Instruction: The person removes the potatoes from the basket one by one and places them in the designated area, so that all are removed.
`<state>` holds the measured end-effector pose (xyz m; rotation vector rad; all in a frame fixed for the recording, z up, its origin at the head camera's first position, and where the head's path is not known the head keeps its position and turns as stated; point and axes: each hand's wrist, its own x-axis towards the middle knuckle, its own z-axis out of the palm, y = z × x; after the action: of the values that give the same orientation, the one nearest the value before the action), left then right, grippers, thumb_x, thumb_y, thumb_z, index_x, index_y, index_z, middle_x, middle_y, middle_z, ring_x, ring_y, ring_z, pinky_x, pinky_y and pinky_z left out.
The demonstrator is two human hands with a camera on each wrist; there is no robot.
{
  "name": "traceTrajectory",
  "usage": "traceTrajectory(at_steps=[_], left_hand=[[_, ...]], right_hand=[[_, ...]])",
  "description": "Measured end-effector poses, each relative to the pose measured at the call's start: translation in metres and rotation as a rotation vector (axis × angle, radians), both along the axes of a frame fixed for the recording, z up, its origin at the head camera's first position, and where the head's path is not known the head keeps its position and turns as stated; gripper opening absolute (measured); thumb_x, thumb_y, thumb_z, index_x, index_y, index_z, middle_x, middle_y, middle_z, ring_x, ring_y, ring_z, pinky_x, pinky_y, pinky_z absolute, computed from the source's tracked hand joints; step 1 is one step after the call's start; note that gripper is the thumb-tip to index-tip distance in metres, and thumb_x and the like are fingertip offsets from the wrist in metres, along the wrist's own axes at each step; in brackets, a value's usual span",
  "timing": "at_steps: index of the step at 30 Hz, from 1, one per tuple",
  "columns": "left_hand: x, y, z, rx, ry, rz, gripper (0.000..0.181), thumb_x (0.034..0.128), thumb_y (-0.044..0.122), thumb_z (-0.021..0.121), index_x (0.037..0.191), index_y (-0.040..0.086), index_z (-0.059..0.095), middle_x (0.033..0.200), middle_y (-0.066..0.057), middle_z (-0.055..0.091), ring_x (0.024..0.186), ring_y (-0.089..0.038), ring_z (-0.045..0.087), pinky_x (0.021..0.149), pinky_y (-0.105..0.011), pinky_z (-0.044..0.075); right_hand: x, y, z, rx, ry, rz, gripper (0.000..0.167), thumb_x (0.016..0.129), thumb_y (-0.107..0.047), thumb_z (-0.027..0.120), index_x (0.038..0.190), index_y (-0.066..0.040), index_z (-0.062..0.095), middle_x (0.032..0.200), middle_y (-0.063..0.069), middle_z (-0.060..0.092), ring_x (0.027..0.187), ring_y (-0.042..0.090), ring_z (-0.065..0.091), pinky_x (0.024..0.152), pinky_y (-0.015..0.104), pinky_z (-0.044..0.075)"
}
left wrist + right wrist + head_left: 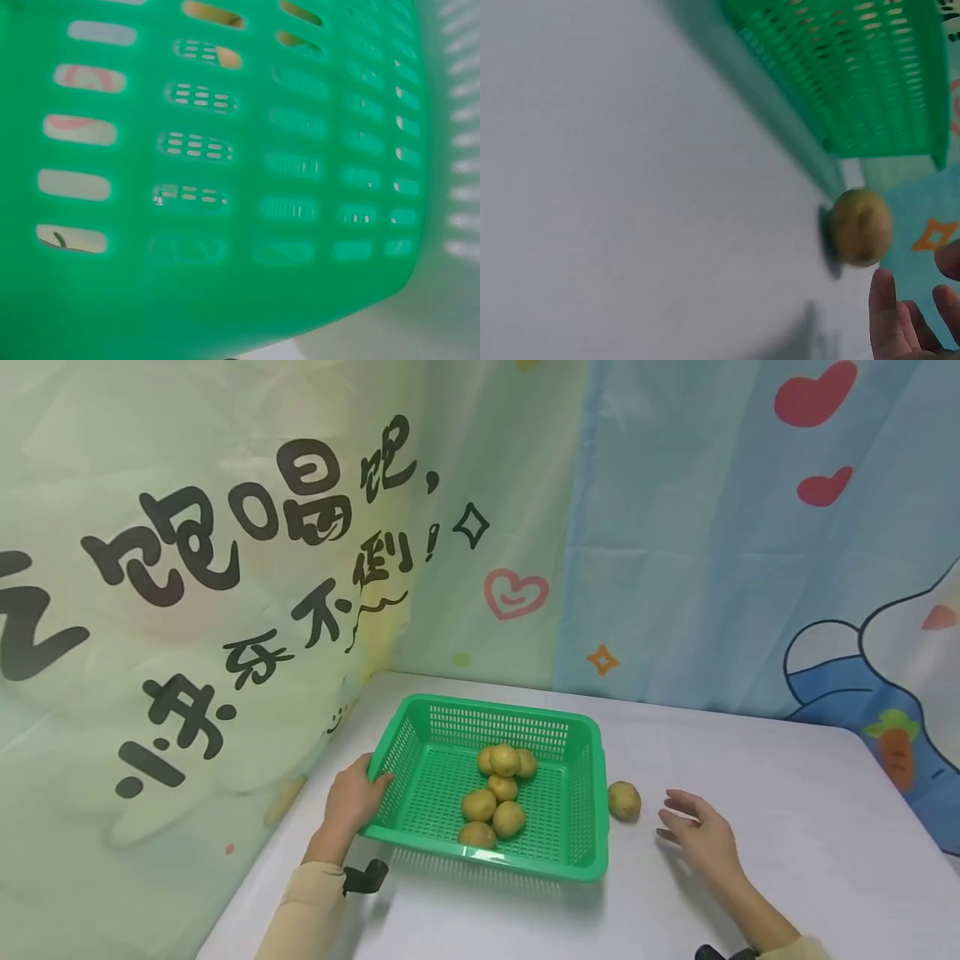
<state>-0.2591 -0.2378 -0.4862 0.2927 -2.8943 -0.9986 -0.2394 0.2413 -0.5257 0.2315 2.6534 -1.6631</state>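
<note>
- At the left rim of the green basket: left hand, thumb hooked over the edge, the other fingers hidden. It pinches the rim, a hold that would probably steady the basket.
- Inside the basket: seven visible potatoes, grouped about the middle and running from near the far wall to the near wall. The flat slotted floor probably lets them settle where they are, several leaning on one another.
- Just beside the basket's right wall: one loose potato, resting outside on the white table.
- Farther right of the basket, beyond the loose potato: right hand, fingers parted and lightly bent, nothing between them. It points toward the potato without touching; the gap suggests room to take a round thing.
- Behind the basket: printed cloth with hearts and stars, hung perhaps as a plain screen.
</note>
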Motion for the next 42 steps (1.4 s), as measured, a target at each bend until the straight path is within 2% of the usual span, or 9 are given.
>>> traceTrajectory(at_steps=[3,7,14,18,22,26,32,36,42], left_hand=[[0.001,-0.002,0.001,-0.004,-0.01,-0.007,0.056,0.0957,0.024,0.062,0.142,-0.002,0.045,0.106,-0.021,0.067,0.067,-0.02,0.059,0.057,-0.034,0.047],[0.002,-0.002,0.001,-0.002,-0.022,0.0,0.057,0.0959,0.024,0.061,0.143,-0.001,0.043,0.103,-0.021,0.067,0.063,-0.02,0.057,0.054,-0.032,0.044],[-0.001,0.0,0.0,0.002,-0.009,0.009,0.056,0.0962,0.025,0.061,0.143,-0.002,0.044,0.102,-0.02,0.067,0.062,-0.018,0.057,0.053,-0.03,0.044],[0.0,0.0,-0.001,-0.003,-0.006,0.019,0.055,0.0958,0.024,0.061,0.141,-0.002,0.046,0.1,-0.019,0.068,0.062,-0.019,0.057,0.053,-0.031,0.044],[-0.001,0.0,-0.002,-0.009,0.009,0.019,0.054,0.0952,0.024,0.062,0.14,-0.002,0.047,0.097,-0.018,0.068,0.061,-0.018,0.057,0.052,-0.03,0.044],[-0.002,0.001,-0.002,-0.018,0.021,0.005,0.054,0.0954,0.024,0.062,0.14,-0.003,0.046,0.093,-0.016,0.068,0.06,-0.018,0.056,0.052,-0.031,0.043],[0.0,0.001,-0.005,-0.03,0.009,0.011,0.054,0.0955,0.023,0.061,0.139,-0.005,0.046,0.095,-0.017,0.068,0.06,-0.017,0.055,0.052,-0.03,0.043],[0.0,0.002,-0.007,-0.012,0.0,0.026,0.054,0.0955,0.023,0.061,0.14,-0.004,0.046,0.091,-0.015,0.067,0.058,-0.016,0.055,0.05,-0.029,0.043],[-0.004,0.003,-0.004,-0.016,0.029,0.018,0.053,0.0949,0.022,0.062,0.138,-0.005,0.048,0.092,-0.016,0.068,0.058,-0.016,0.056,0.05,-0.029,0.043]], right_hand=[[-0.001,-0.01,0.016,-0.054,0.033,-0.024,0.048,0.101,-0.02,0.053,0.142,0.002,0.042,0.137,0.024,0.048,0.092,-0.006,0.059,0.079,0.023,0.054],[-0.004,-0.033,0.04,-0.078,0.071,-0.021,0.041,0.102,-0.021,0.052,0.137,-0.001,0.048,0.133,0.019,0.054,0.091,-0.009,0.057,0.079,0.023,0.054],[-0.02,-0.086,0.076,-0.142,0.13,0.153,0.035,0.099,-0.014,0.057,0.13,0.001,0.054,0.126,0.02,0.058,0.105,0.022,0.064,0.079,0.026,0.055],[-0.035,-0.114,0.086,-0.164,0.112,0.26,0.035,0.097,-0.012,0.059,0.129,0.001,0.055,0.125,0.021,0.057,0.108,0.028,0.061,0.082,0.036,0.055],[-0.053,-0.134,0.087,-0.162,0.067,0.314,0.038,0.096,-0.015,0.062,0.13,0.0,0.056,0.126,0.02,0.057,0.11,0.033,0.059,0.084,0.043,0.055],[-0.068,-0.148,0.082,-0.168,-0.019,0.341,0.04,0.096,-0.013,0.061,0.131,0.005,0.053,0.126,0.021,0.056,0.114,0.04,0.056,0.083,0.043,0.055],[-0.076,-0.165,0.068,-0.122,-0.141,0.408,0.045,0.092,-0.011,0.064,0.131,0.008,0.052,0.129,0.029,0.052,0.111,0.042,0.058,0.081,0.045,0.055],[-0.076,-0.179,0.061,-0.067,-0.122,0.432,0.05,0.085,-0.008,0.07,0.131,0.006,0.054,0.131,0.029,0.051,0.103,0.036,0.063,0.078,0.043,0.056],[-0.084,-0.192,0.056,0.074,-0.027,0.452,0.058,0.077,-0.007,0.074,0.132,-0.001,0.058,0.124,0.018,0.06,0.092,0.023,0.063,0.07,0.035,0.054]])
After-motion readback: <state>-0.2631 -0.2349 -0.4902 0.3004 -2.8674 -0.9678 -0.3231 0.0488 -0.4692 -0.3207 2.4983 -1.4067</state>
